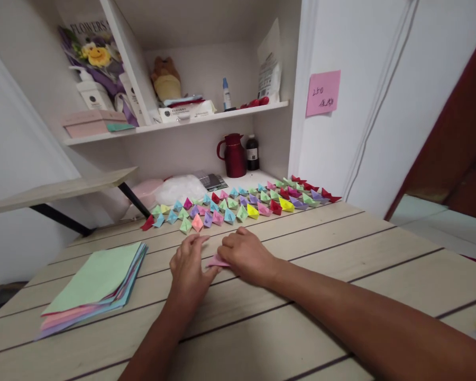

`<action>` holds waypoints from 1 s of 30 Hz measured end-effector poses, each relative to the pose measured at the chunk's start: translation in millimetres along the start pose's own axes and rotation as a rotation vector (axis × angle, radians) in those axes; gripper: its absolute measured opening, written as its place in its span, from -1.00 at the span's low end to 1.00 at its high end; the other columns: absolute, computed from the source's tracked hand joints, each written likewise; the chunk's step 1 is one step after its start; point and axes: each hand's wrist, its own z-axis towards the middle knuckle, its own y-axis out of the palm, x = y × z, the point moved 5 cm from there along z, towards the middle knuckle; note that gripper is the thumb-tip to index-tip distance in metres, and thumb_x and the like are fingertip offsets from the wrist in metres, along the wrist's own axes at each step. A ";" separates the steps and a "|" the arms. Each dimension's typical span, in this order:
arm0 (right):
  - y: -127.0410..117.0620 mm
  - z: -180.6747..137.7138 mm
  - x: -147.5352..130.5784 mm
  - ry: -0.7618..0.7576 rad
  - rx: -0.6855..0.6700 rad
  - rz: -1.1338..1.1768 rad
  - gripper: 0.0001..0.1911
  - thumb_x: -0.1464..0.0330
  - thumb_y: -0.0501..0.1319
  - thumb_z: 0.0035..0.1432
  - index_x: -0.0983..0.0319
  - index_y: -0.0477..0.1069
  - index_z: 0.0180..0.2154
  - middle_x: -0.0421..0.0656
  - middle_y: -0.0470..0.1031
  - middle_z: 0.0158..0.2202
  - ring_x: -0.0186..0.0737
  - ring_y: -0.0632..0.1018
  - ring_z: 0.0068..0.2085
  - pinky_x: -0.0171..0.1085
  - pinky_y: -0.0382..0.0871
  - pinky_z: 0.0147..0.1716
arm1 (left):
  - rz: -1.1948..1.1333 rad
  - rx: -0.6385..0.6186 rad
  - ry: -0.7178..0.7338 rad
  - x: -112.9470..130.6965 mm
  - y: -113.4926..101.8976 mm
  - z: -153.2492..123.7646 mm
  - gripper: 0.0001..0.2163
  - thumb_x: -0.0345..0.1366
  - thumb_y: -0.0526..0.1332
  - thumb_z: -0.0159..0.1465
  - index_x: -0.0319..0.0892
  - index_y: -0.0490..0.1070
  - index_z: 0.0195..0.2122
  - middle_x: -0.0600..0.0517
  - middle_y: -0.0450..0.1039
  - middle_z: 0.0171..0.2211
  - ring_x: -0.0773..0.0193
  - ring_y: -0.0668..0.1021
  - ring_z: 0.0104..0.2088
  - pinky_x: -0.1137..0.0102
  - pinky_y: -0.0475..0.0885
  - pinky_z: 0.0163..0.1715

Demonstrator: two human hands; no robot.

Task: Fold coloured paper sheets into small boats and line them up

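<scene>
left hand and right hand pinching pink paper | folded paper boats lining up behind | pink note reading "250"

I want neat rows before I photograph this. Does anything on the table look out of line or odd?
One red folded paper boat sits apart at the left end of the rows of coloured paper boats. The stack of coloured paper sheets is fanned unevenly.

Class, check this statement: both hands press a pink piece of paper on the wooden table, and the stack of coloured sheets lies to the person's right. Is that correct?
Not quite. The head view shows the stack of coloured sheets to the person's left. The left hand and right hand do press the pink paper on the wooden table.
</scene>
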 end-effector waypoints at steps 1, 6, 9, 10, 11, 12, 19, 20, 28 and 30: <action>2.8 0.1 -4.6 -0.029 -0.031 0.013 -0.82 0.35 0.08 0.27 0.24 0.42 -0.32 -0.12 0.48 -0.36 -0.20 0.43 -0.31 -0.18 0.03 -0.26 | 0.004 -0.054 0.027 0.4 3.1 -0.2 -0.54 -0.36 0.33 0.04 -0.03 0.35 0.00 -0.05 0.35 0.06 0.02 0.37 0.11 0.07 0.20 0.09; 9.2 -2.8 0.1 0.037 -0.129 0.158 -0.83 0.45 0.14 0.16 0.23 0.45 -0.20 -0.08 0.50 -0.27 -0.14 0.45 -0.20 -0.19 0.08 -0.20 | -0.098 -0.215 0.172 0.2 12.4 -0.4 -0.89 -0.35 0.24 0.13 -0.08 0.46 -0.30 0.01 0.49 -0.19 0.12 0.49 -0.11 0.25 0.33 -0.08; 11.3 -8.2 16.6 0.096 -0.176 0.347 -0.81 0.49 0.21 0.04 0.20 0.47 -0.25 -0.13 0.50 -0.23 -0.15 0.44 -0.15 -0.24 0.13 -0.19 | -0.118 -0.222 0.216 -1.3 12.8 0.2 -0.93 -0.33 0.22 0.15 -0.07 0.49 -0.37 0.00 0.49 -0.20 0.14 0.49 -0.14 0.28 0.34 -0.11; 12.2 -10.1 21.8 0.102 -0.196 0.415 -0.79 0.49 0.24 0.01 0.19 0.48 -0.25 -0.15 0.51 -0.24 -0.17 0.45 -0.16 -0.26 0.15 -0.19 | -0.115 -0.228 0.221 -2.1 13.1 0.3 -0.93 -0.32 0.22 0.16 -0.07 0.50 -0.40 0.00 0.49 -0.20 0.14 0.49 -0.14 0.28 0.34 -0.12; 12.5 -11.7 26.9 0.113 -0.207 0.466 -0.79 0.47 0.26 0.00 0.18 0.49 -0.24 -0.17 0.51 -0.23 -0.18 0.45 -0.16 -0.27 0.17 -0.18 | -0.112 -0.235 0.220 -3.2 13.3 0.5 -0.93 -0.32 0.22 0.15 -0.06 0.51 -0.41 0.00 0.49 -0.20 0.14 0.49 -0.15 0.28 0.34 -0.11; 12.7 -13.0 31.8 0.131 -0.211 0.500 -0.80 0.44 0.29 0.00 0.18 0.50 -0.25 -0.17 0.51 -0.23 -0.19 0.45 -0.17 -0.28 0.18 -0.19 | -0.112 -0.240 0.212 -4.5 13.3 0.9 -0.93 -0.32 0.23 0.15 -0.06 0.52 -0.41 0.00 0.50 -0.19 0.13 0.49 -0.14 0.27 0.33 -0.11; 16.6 -11.8 43.4 0.255 -0.162 0.536 -0.86 0.27 0.28 0.11 0.19 0.53 -0.30 -0.14 0.52 -0.26 -0.17 0.45 -0.14 -0.27 0.21 -0.17 | -0.110 -0.215 0.117 -11.7 12.0 4.4 -0.80 -0.17 0.16 0.21 -0.10 0.48 -0.48 -0.04 0.49 -0.16 0.10 0.48 -0.10 0.24 0.33 -0.08; 17.8 -11.0 43.0 0.265 -0.160 0.536 -0.85 0.26 0.27 0.13 0.20 0.53 -0.30 -0.13 0.53 -0.26 -0.18 0.45 -0.14 -0.27 0.21 -0.17 | -0.103 -0.209 0.112 -12.0 12.3 4.6 -0.78 -0.16 0.13 0.23 -0.10 0.47 -0.48 -0.04 0.49 -0.16 0.10 0.48 -0.10 0.25 0.33 -0.08; 23.8 -4.5 39.8 0.378 -0.167 0.403 -0.81 0.26 0.22 0.17 0.23 0.49 -0.39 -0.15 0.49 -0.35 -0.24 0.45 -0.26 -0.32 0.17 -0.31 | -0.028 -0.146 0.058 -12.6 15.6 5.4 -0.82 -0.23 0.17 0.20 -0.12 0.34 -0.54 -0.03 0.46 -0.14 0.08 0.44 -0.06 0.20 0.29 -0.06; 25.2 -3.0 38.0 0.403 -0.169 0.364 -0.80 0.24 0.22 0.17 0.23 0.47 -0.39 -0.15 0.48 -0.34 -0.23 0.45 -0.28 -0.31 0.13 -0.36 | -0.007 -0.139 0.050 -13.2 16.0 5.6 -0.81 -0.24 0.18 0.19 -0.13 0.31 -0.55 -0.05 0.44 -0.12 0.06 0.43 -0.04 0.18 0.29 -0.06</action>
